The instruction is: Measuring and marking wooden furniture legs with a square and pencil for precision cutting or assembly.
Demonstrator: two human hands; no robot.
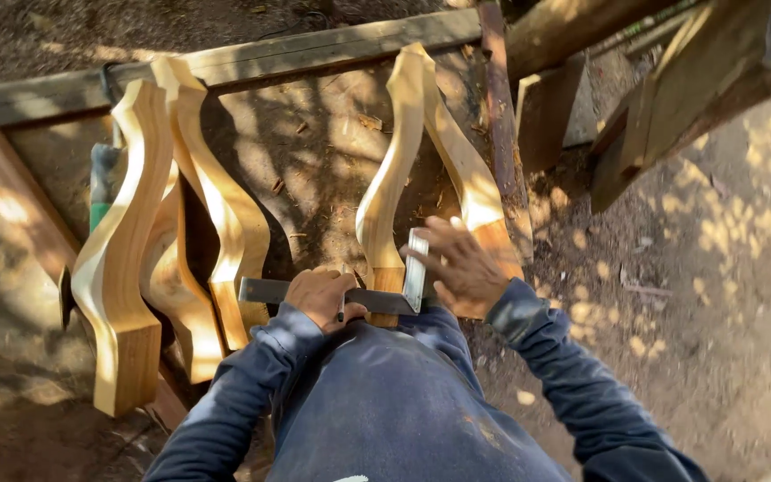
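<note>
A person in a dusty blue long-sleeved top bent over a workbench, seen from above. The left hand (321,297) gripped a pencil-like marker against the dark stock of a metal try square (350,296), while the right hand (459,266) pressed flat, fingers spread, over the square's bright blade (416,268) and the wood beneath. The hands sat close together but apart, one on each arm of the tool, apparently pinning it steady for a line across the squared foot of a curved wooden leg (384,201).

That leg, pale fresh-cut timber with a swelling S-shaped profile, lay on the bench just ahead of the person's chest, paired with a second curved leg (464,165) touching it at the top. Both showed clean sawn faces, with warmer orange grain near the lower ends.

To the left, three more curved legs (149,241) leaned together, seemingly set aside within reach. Wood chips littered the brown bench surface (314,152). A long plank (225,67) bordered the far edge, with rough timbers (671,80) and dappled earth (725,295) beyond.
</note>
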